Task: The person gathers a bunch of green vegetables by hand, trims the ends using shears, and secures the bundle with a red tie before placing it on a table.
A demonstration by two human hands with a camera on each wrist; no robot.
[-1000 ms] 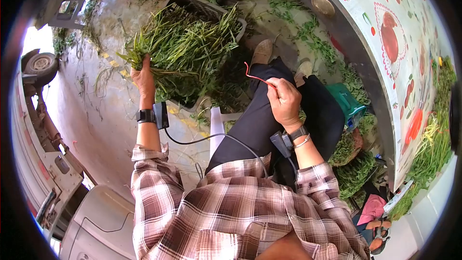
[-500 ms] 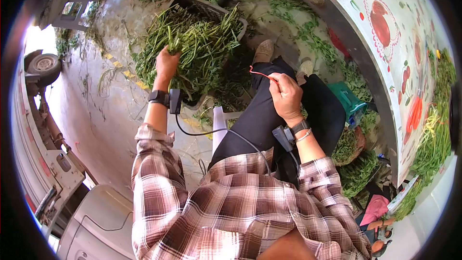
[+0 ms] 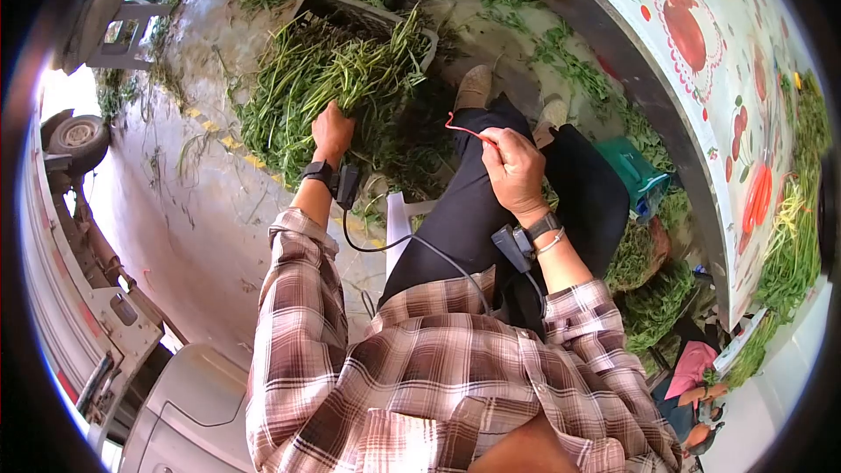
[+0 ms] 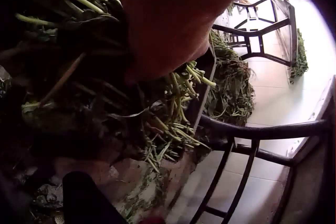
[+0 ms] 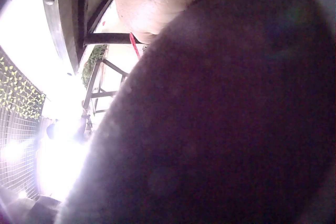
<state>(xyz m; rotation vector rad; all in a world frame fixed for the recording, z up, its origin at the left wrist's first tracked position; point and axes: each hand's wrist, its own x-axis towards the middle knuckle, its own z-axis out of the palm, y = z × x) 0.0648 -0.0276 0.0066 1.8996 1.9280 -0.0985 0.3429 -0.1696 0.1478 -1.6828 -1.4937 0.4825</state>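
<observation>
A dark crate [image 3: 430,51] holds a heap of long-stemmed greens [image 3: 289,92]. At the heap's near edge is my left hand [image 3: 333,133], its fingers partly hidden among the stems. In the left wrist view the hand [image 4: 168,19] lies over cut stem ends [image 4: 181,129], and its fingertips are dark and hidden. Above my thigh, my right hand [image 3: 515,171] pinches a thin red tie [image 3: 466,130] between thumb and fingers, one end sticking out to the left. The right wrist view shows part of that hand [image 5: 152,3] and a bit of the red tie [image 5: 135,45].
A table with a patterned cloth [image 3: 710,114] curves along the right, with greens [image 3: 784,254] on its far side. A green bag [image 3: 635,171] stands beside my leg. Loose greens [image 3: 569,61] litter the floor; a vehicle wheel [image 3: 79,140] is at left.
My left hand has moved right, from the heap's left side to its near edge, and the stems it held at the left have shifted inward. My right hand stays nearly still with the red tie.
</observation>
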